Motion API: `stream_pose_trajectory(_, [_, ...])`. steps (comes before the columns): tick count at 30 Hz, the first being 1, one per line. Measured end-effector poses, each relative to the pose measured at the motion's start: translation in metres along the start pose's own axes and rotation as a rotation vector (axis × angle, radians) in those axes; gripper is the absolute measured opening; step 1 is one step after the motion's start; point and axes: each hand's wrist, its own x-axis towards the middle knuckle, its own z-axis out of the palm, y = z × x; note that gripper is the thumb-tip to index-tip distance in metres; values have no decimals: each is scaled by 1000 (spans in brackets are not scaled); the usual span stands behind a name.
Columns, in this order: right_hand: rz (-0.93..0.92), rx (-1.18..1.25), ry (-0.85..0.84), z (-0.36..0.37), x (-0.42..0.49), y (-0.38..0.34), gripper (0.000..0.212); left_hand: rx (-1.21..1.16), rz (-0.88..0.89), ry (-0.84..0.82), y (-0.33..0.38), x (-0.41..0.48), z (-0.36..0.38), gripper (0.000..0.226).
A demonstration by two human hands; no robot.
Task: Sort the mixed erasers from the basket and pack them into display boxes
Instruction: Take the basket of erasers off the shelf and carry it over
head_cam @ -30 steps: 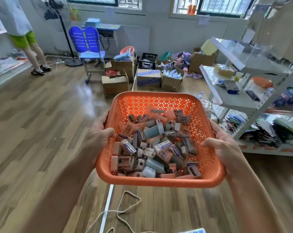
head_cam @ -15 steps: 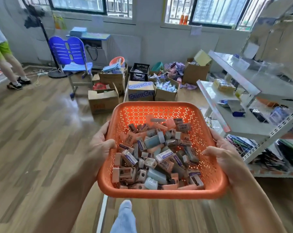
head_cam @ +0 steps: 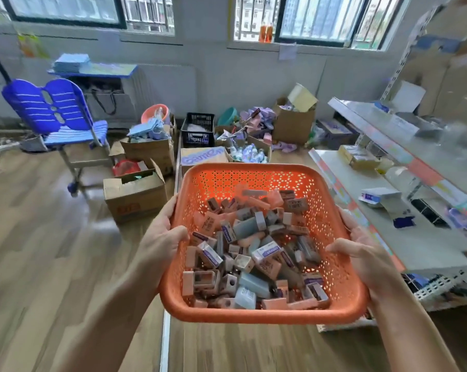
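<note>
I carry an orange perforated basket in front of me, above the wooden floor. It holds a heap of mixed erasers, pink, grey-blue and white, several in paper sleeves. My left hand grips the basket's left rim, thumb over the edge and fingers underneath. My right hand grips the right rim the same way. The basket tilts slightly toward me.
A metal shelf unit with small boxes stands close on the right. Cardboard boxes, a black crate and loose goods crowd the floor ahead. A blue chair stands at the left by the wall.
The view has advanced toward the boxes and shelf and turned right; the person at the far left has left the frame. Both hands keep the same grip on the basket.
</note>
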Motion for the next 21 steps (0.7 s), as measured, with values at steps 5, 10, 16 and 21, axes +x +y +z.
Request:
stream_pose_trajectory(5, [-14, 13, -5, 9, 90, 0, 60, 8, 30, -3, 11, 81, -10, 71])
stream_pose_trajectory(10, [6, -20, -41, 20, 168, -15, 59, 22, 34, 36, 25, 154, -17, 70])
stream_pose_trajectory(16, [19, -35, 1, 33, 252, -26, 58, 70, 40, -10, 42, 244, -24, 68])
stream_pose_trajectory(21, [20, -67, 192, 44, 312, -29, 61, 123, 12, -139, 55, 346, -27, 71])
